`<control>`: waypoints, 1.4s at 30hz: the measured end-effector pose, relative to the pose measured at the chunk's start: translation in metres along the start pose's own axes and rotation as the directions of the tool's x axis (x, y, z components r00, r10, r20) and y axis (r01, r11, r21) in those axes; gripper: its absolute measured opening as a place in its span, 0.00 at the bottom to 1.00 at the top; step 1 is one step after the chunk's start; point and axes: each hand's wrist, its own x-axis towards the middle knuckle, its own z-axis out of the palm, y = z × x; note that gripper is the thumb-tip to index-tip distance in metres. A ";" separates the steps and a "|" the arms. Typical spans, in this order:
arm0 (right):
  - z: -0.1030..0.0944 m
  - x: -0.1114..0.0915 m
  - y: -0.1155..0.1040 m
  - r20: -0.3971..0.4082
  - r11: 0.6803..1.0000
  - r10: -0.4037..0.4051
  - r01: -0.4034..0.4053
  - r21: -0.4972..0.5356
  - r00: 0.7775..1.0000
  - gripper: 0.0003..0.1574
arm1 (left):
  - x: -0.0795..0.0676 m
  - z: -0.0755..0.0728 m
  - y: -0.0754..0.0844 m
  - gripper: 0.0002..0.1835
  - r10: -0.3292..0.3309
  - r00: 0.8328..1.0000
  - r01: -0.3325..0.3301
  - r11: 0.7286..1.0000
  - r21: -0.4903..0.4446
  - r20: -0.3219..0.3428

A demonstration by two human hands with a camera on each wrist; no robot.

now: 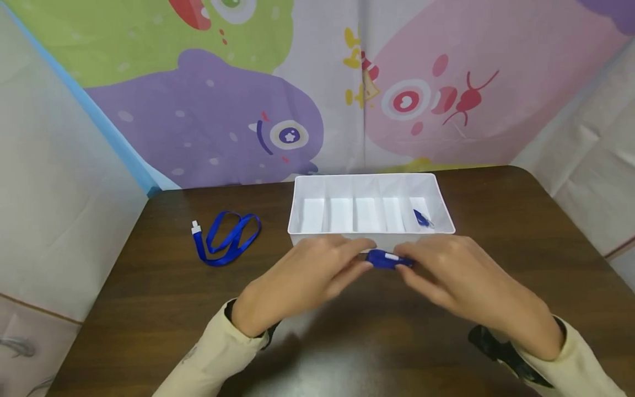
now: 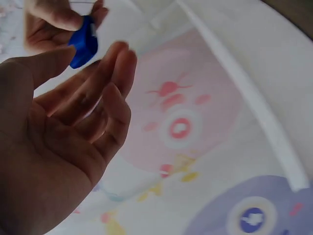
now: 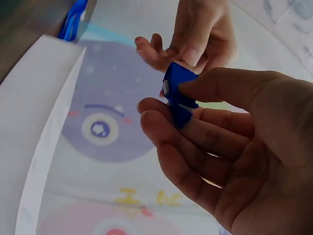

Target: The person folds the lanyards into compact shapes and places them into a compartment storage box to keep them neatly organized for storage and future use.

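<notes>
A blue lanyard (image 1: 382, 259), folded into a small bundle with a white piece on it, is held between both hands in front of the white box. My left hand (image 1: 310, 267) pinches its left end with thumb and forefinger. At the other end, my right hand (image 1: 461, 273) grips it between thumb and fingers. The right wrist view shows the folded strap (image 3: 178, 83) under the right thumb, the left hand (image 3: 208, 39) just behind. Seen from the left wrist, the bundle (image 2: 85, 44) sits at the left thumb tip.
A white divided box (image 1: 372, 235) stands near the table's back edge. Its rightmost compartment contains a small blue item (image 1: 421, 219) with a metal part. Another blue lanyard (image 1: 230, 248) with a white clip lies looped on the brown table (image 1: 163, 309) at left. A cartoon-printed sheet (image 1: 198, 121) hangs behind.
</notes>
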 end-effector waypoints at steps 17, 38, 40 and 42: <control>0.036 0.031 0.052 -0.033 0.970 0.160 -0.163 -0.183 0.987 0.05 | -0.038 0.059 -0.070 0.27 -0.193 0.981 0.186 0.955 0.230 0.009; 0.093 0.099 0.107 0.130 0.925 0.199 -0.142 -0.353 0.971 0.13 | -0.043 0.060 -0.075 0.31 -0.260 0.965 0.255 0.961 0.104 0.042; 0.097 0.103 0.111 0.163 0.930 0.218 -0.155 -0.333 0.962 0.14 | -0.043 0.059 -0.076 0.31 -0.256 0.966 0.251 0.963 0.103 0.042; 0.101 0.105 0.114 0.200 0.933 0.233 -0.160 -0.322 0.952 0.14 | -0.044 0.059 -0.077 0.31 -0.253 0.966 0.248 0.963 0.107 0.044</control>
